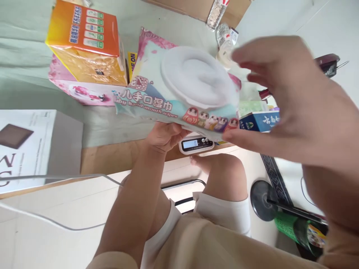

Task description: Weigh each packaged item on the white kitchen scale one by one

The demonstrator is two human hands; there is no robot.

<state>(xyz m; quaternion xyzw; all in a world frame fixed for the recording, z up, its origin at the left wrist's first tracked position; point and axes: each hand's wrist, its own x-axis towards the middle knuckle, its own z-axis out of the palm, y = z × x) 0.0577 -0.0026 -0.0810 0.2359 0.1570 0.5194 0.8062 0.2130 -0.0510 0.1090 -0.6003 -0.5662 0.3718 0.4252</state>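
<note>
My left hand [164,136] grips the underside of a pack of baby wet wipes [157,99], pastel coloured with a white oval lid [196,78] on top. It is held up in front of me, above a small white digital scale [196,144] whose display reads 0. My right hand [288,101] hovers close to the camera at the pack's right end, fingers spread, thumb near the pack's lower right corner; I cannot tell whether it touches. My knees show below.
An orange box [84,41] sits on a pink box [81,89] at upper left. A white box [28,145] lies at left, plastic bottles [221,26] at top, a blue carton [260,121] right of the scale, cables on the floor, a green basket [286,222] at lower right.
</note>
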